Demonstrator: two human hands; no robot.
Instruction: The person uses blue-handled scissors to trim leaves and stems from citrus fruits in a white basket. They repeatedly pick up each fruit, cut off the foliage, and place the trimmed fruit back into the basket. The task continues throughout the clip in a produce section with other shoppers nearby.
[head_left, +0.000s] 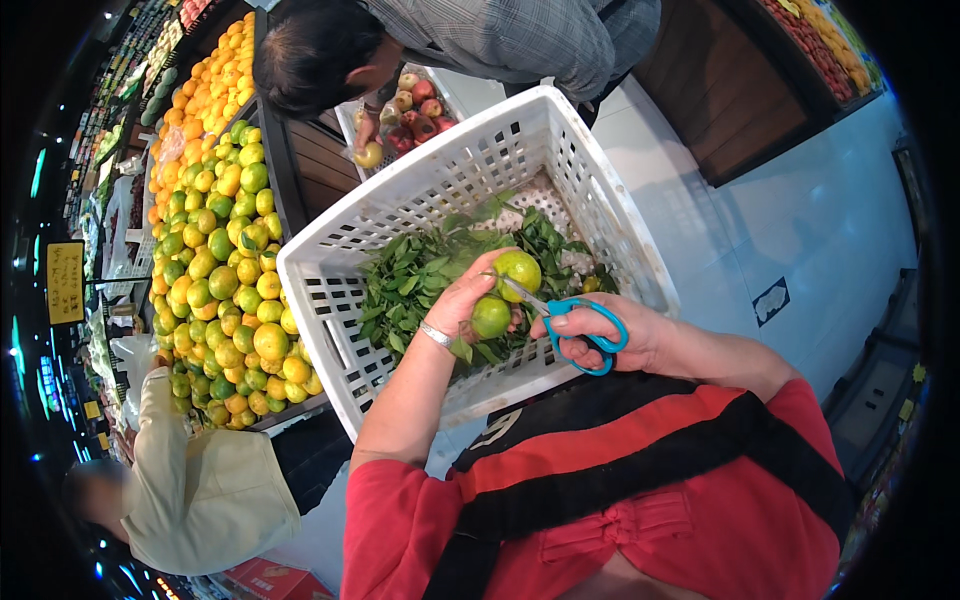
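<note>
Over a white plastic crate (592, 161) with slotted walls, my left hand (459, 296) holds two green-yellow mandarins. The upper mandarin (517, 274) sits by my thumb and fingertips; the lower mandarin (492, 316) hangs just beneath it with a leaf attached. My right hand (600, 326) grips blue-handled scissors (592, 304), fingers through the loops. Their metal blades reach to the upper fruit, near its stem; whether they are closed on the stem is too small to tell. Cut leafy twigs (420, 274) cover much of the crate's floor, and a small fruit (591, 284) lies among them.
Left of the crate rises a display of mandarins (225, 281), with oranges (217, 67) behind. A person in a grey checked jacket (517, 34) bends over a box of apples and pomegranates (420, 112). Another person in a cream jacket (217, 502) reaches toward the mandarins.
</note>
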